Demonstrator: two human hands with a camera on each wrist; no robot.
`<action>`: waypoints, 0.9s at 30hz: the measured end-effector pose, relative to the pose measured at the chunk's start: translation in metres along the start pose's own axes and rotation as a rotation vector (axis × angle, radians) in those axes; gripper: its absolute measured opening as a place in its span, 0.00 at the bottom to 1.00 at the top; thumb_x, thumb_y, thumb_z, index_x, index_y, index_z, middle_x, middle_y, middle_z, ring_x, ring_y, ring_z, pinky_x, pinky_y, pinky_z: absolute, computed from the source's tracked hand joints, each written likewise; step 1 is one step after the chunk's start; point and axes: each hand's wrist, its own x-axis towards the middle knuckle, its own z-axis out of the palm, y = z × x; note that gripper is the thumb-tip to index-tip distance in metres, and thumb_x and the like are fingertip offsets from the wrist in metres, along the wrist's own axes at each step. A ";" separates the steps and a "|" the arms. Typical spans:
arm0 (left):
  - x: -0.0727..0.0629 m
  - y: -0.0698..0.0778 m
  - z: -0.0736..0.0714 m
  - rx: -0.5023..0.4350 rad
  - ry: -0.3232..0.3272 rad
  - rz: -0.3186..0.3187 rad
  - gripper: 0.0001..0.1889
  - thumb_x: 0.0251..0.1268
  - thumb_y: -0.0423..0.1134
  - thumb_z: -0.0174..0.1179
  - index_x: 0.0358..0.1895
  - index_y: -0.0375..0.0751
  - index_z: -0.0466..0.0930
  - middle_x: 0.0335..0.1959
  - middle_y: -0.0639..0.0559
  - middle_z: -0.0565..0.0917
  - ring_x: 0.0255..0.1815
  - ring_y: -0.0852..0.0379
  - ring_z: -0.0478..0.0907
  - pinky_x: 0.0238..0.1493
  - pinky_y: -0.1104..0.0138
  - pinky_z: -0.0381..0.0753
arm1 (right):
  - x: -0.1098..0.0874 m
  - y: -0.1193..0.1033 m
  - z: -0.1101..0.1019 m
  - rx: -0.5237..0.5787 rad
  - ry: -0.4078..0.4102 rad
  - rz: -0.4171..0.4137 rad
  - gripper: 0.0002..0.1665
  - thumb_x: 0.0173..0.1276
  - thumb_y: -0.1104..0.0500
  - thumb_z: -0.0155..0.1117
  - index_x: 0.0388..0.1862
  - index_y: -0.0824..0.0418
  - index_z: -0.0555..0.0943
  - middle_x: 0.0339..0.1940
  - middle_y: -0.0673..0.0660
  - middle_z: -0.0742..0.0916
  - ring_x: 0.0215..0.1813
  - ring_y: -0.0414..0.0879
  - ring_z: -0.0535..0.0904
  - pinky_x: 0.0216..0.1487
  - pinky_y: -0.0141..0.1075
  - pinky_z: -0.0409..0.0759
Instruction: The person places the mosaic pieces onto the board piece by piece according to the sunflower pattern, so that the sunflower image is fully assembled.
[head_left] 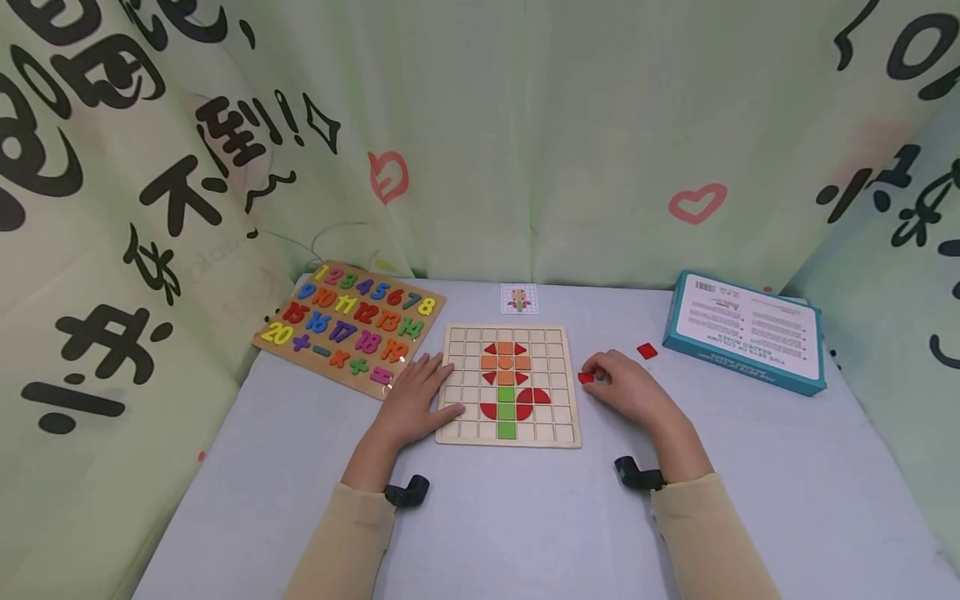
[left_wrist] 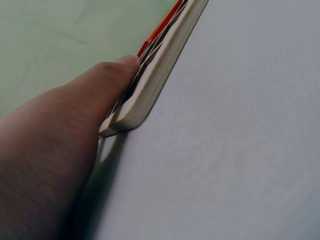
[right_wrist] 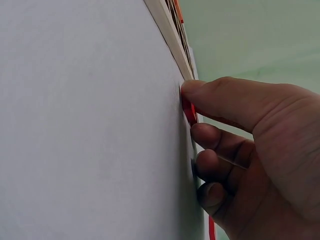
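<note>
A wooden grid board (head_left: 459,350) lies mid-table, with orange, red and green pieces forming a flower in its cells. My left hand (head_left: 411,402) rests on the board's left edge, fingers straight and thumb on its lower left part; the left wrist view shows that thumb (left_wrist: 107,82) on the rim. Just right of the board, my right hand (head_left: 628,388) pinches a small red piece (head_left: 586,378) between thumb and fingers. In the right wrist view the red piece (right_wrist: 189,111) is close to the tabletop, partly covered by the thumb. Another red piece (head_left: 647,351) lies beyond this hand.
A number board (head_left: 348,325) with coloured numerals lies at the back left, near the left hand. Behind the grid board is a small picture card (head_left: 519,298). A teal box (head_left: 744,332) lies at the back right. Curtains (head_left: 525,150) border the white table (head_left: 517,525).
</note>
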 end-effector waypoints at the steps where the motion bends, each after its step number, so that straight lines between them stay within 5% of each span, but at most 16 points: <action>1: 0.000 0.000 0.000 0.001 0.000 0.000 0.44 0.61 0.72 0.54 0.77 0.54 0.60 0.81 0.52 0.56 0.83 0.47 0.46 0.81 0.48 0.46 | 0.000 0.000 0.000 0.002 -0.001 -0.001 0.17 0.66 0.51 0.69 0.52 0.53 0.80 0.46 0.56 0.81 0.50 0.51 0.74 0.50 0.45 0.81; 27: 0.000 0.000 -0.001 -0.018 0.000 -0.005 0.44 0.60 0.72 0.54 0.77 0.56 0.60 0.81 0.53 0.56 0.83 0.48 0.46 0.81 0.48 0.47 | 0.000 0.003 -0.002 -0.020 0.026 -0.042 0.10 0.72 0.50 0.61 0.44 0.53 0.83 0.40 0.53 0.85 0.43 0.49 0.76 0.47 0.44 0.81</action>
